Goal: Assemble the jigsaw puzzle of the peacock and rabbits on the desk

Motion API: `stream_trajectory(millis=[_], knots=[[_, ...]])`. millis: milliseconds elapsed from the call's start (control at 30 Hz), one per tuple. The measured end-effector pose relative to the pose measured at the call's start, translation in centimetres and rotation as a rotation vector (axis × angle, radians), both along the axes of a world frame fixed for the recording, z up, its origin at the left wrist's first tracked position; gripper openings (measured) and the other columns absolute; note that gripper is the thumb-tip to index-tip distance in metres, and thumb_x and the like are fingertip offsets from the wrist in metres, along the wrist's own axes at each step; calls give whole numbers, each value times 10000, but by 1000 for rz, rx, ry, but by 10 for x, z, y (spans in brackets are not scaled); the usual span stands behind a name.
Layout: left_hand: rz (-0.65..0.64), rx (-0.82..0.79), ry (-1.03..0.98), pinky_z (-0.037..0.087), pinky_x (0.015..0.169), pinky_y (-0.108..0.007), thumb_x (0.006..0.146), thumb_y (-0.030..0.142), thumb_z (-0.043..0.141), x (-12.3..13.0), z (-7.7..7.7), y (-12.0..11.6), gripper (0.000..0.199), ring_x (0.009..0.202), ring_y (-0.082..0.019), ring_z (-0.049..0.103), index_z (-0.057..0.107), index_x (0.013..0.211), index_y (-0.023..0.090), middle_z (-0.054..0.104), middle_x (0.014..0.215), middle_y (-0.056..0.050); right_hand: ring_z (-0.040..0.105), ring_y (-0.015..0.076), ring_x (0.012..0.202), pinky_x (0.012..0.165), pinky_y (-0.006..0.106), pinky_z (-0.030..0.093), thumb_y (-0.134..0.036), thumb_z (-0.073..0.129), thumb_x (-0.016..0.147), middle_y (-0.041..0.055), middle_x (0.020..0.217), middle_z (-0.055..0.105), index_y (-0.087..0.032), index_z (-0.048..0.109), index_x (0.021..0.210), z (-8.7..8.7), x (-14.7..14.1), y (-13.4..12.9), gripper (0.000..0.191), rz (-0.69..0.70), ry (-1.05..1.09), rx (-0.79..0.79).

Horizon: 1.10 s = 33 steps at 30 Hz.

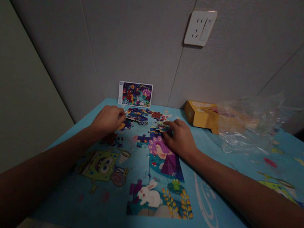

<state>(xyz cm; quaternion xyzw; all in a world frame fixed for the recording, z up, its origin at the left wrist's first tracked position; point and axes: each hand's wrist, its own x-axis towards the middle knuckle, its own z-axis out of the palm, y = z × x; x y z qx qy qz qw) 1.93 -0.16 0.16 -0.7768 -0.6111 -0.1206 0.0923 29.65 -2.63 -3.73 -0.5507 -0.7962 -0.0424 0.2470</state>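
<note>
My left hand is closed, its fingertips pinching the left edge of a dark blue puzzle section. Between the thumb and index finger of my right hand is a greenish puzzle piece, partly hidden by the fingers. Below that hand lies a joined strip of puzzle with a pink peacock, a frog and a white rabbit. A blue piece touches or nearly touches its left side. Loose dark pieces lie under my left wrist, and a reddish one sits farther back.
A reference picture card leans against the wall at the back. To the right, a yellow box stands by a crumpled clear plastic bag. The blue table cover carries cartoon prints. A socket is on the wall.
</note>
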Motion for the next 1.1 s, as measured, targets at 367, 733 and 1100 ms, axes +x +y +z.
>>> stream_trajectory(millis=[367, 733, 1100], knots=[[87, 199, -98, 492, 853, -391, 971, 358, 450, -2, 8, -7, 362, 978, -300, 637, 761, 1021, 180, 726, 928, -116, 604, 274, 982, 883, 376, 440, -173, 559, 827, 99, 1014, 739, -155, 652, 1227, 0, 0, -1, 412, 60, 39, -30], [-576, 304, -352, 517, 987, -358, 962, 267, 524, 35, -15, -23, 221, 1128, -209, 617, 720, 976, 165, 662, 1183, -120, 583, 240, 998, 884, 384, 492, -231, 465, 885, 141, 1082, 640, -113, 472, 1443, 2, -2, -12, 571, 533, 63, 47], [-205, -10, -66, 290, 1124, -558, 899, 442, 570, 20, -29, -1, 499, 1337, -386, 388, 611, 1303, 152, 574, 1372, -149, 521, 332, 1240, 1015, 435, 419, -322, 479, 918, 170, 1172, 689, -104, 544, 1366, -6, 0, 2, 502, -69, -93, -37]])
